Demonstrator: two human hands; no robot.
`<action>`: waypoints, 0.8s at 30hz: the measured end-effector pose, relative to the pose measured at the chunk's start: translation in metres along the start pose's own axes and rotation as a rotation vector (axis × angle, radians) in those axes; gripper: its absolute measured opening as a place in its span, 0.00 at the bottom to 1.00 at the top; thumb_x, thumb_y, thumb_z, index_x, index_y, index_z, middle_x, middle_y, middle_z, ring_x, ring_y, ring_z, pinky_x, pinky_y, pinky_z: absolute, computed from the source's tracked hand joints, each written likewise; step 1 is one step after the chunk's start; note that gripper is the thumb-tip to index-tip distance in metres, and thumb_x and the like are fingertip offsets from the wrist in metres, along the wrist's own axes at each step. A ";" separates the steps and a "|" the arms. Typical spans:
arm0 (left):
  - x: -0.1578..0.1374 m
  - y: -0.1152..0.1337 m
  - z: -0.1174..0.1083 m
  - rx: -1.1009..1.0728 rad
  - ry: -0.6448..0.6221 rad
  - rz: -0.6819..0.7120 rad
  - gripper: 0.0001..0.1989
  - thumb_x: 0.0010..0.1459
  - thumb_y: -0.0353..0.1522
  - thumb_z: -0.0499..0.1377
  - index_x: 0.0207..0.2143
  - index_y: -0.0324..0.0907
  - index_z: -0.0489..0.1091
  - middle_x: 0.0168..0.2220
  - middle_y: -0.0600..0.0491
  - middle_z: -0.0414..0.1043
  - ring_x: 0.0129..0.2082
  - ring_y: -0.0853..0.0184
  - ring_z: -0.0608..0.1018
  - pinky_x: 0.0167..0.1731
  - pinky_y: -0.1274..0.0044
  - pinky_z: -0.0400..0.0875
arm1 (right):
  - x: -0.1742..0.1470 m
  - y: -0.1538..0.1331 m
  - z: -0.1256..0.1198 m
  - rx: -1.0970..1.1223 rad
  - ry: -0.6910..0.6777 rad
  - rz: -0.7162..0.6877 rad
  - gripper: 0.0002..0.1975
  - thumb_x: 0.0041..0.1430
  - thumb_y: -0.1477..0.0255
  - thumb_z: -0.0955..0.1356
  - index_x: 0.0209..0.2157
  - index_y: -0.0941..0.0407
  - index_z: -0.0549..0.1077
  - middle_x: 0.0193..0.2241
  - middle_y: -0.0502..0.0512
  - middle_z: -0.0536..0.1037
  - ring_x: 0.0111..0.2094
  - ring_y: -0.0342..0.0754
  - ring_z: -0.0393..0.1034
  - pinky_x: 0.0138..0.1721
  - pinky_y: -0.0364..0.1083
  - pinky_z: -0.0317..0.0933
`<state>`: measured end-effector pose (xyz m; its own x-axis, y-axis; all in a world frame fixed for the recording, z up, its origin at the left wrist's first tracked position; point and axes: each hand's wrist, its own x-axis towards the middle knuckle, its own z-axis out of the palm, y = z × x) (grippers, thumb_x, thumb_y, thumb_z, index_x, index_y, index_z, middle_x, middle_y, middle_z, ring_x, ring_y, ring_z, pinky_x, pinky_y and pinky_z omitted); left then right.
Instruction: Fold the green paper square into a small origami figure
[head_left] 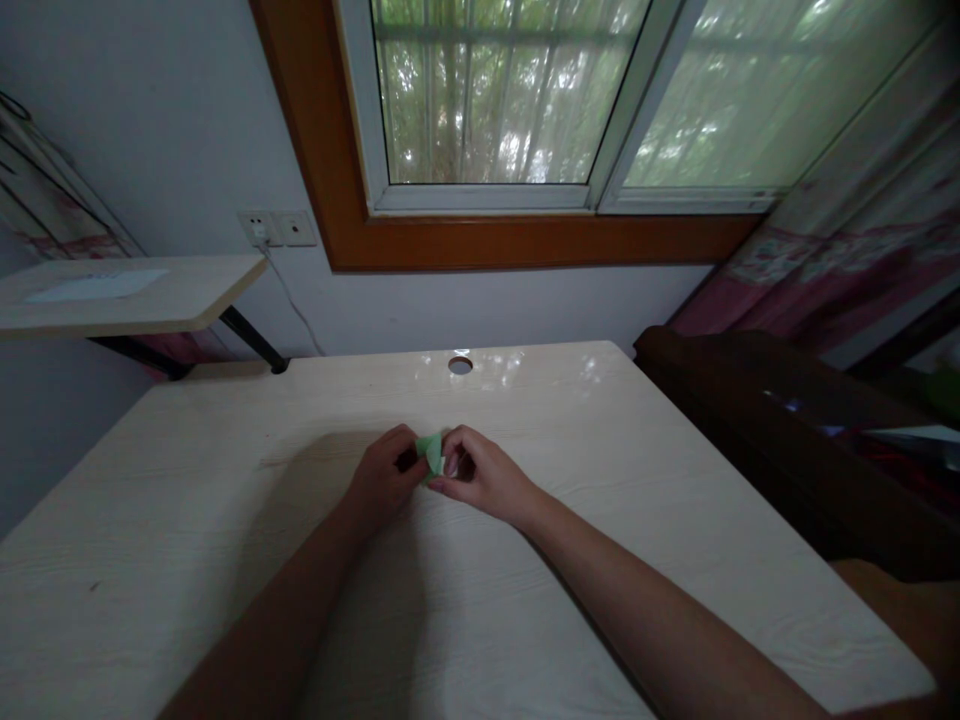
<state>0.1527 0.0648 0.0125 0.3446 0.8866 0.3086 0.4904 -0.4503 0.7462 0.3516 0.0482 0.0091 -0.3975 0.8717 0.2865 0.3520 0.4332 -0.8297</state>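
Between my two hands is a small piece of green paper [430, 450], bent or folded, with a pale edge showing on its right side. My left hand [384, 470] pinches it from the left, fingers curled. From the right, my right hand [480, 470] pinches its other side between thumb and forefinger. Both hands are close together over the middle of the light wood-grain table [585, 560]. The fingers cover part of the paper, so its full shape is hidden.
A round cable hole [460, 366] lies near the table's far edge. At the left, a raised shelf [135, 290] stands on black legs. A white cord [292, 295] hangs from a wall socket [259, 228]. Dark wooden furniture [750, 420] stands at the right; a window [510, 100] is behind.
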 end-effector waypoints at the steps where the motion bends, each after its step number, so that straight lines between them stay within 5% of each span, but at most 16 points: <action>1: 0.000 0.000 0.000 0.004 -0.005 0.001 0.09 0.55 0.30 0.59 0.24 0.41 0.62 0.24 0.59 0.60 0.25 0.71 0.65 0.26 0.79 0.57 | 0.000 0.000 0.000 -0.017 -0.001 0.003 0.18 0.53 0.63 0.73 0.38 0.54 0.64 0.30 0.49 0.72 0.28 0.43 0.67 0.29 0.42 0.60; 24: 0.000 -0.001 0.000 0.020 0.012 0.006 0.11 0.58 0.36 0.59 0.26 0.41 0.63 0.26 0.57 0.62 0.26 0.70 0.67 0.28 0.78 0.60 | -0.001 -0.001 -0.002 -0.017 0.080 0.028 0.09 0.58 0.74 0.66 0.40 0.54 0.64 0.29 0.49 0.72 0.28 0.43 0.67 0.31 0.42 0.61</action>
<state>0.1523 0.0656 0.0121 0.3380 0.8849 0.3205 0.5043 -0.4578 0.7322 0.3538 0.0470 0.0109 -0.3189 0.8986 0.3013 0.3769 0.4119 -0.8297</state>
